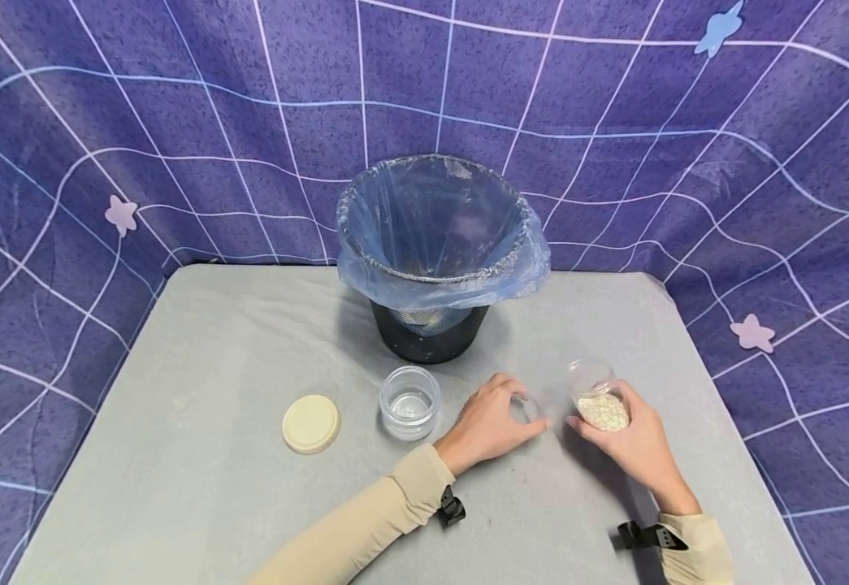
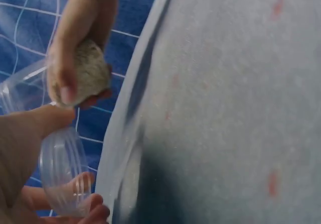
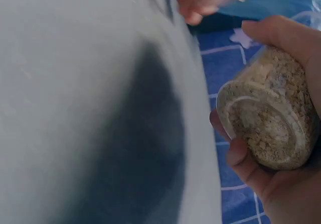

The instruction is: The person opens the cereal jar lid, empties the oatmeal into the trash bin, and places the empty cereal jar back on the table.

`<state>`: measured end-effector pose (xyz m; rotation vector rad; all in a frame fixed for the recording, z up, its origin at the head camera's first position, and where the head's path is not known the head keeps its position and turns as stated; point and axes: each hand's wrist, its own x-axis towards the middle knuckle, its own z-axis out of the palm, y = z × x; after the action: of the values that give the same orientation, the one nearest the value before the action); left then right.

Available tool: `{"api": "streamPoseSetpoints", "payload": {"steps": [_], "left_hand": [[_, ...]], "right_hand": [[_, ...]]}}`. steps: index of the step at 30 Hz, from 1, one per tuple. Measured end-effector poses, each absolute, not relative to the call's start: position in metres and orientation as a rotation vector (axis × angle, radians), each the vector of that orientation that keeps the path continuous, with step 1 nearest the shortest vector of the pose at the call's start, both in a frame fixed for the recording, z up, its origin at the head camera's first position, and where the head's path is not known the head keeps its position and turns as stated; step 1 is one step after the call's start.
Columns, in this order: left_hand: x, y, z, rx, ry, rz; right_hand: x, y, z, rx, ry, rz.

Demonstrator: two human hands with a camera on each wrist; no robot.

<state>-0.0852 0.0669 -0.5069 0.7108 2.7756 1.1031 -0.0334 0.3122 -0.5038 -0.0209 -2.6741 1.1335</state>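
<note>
My right hand (image 1: 639,443) grips a clear plastic jar (image 3: 271,113) partly filled with pale flakes (image 1: 603,412) that look like oats. The jar tilts above the right side of the table, its flakes gathered at the lower end. To its left, my left hand (image 1: 493,418) holds a clear round screw lid (image 2: 62,171) on edge between thumb and fingers. Lid and jar are apart. Left of that hand stands a second clear jar (image 1: 409,402), with no lid on it and no flakes showing inside. Farther left a cream-coloured round lid (image 1: 310,424) lies flat.
A black mesh bin (image 1: 431,337) lined with a blue plastic bag (image 1: 442,288) stands at the back middle of the grey-covered table (image 1: 197,357). A purple curtain (image 1: 234,122) with a line grid and stars surrounds the back and sides.
</note>
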Motion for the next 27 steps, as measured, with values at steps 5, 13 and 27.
{"api": "streamPoseSetpoints", "payload": {"steps": [5,13,27], "left_hand": [[-0.085,0.067,-0.511,0.761,2.921,0.822],[-0.085,0.068,-0.515,0.856,2.900,0.577],[-0.082,0.071,-0.515,0.947,2.928,0.437]], "right_hand": [[-0.034,0.318,-0.497,-0.026,-2.679,1.119],[-0.038,0.313,-0.497,-0.020,-2.680,1.141],[-0.038,0.307,-0.497,0.007,-2.681,1.168]]}}
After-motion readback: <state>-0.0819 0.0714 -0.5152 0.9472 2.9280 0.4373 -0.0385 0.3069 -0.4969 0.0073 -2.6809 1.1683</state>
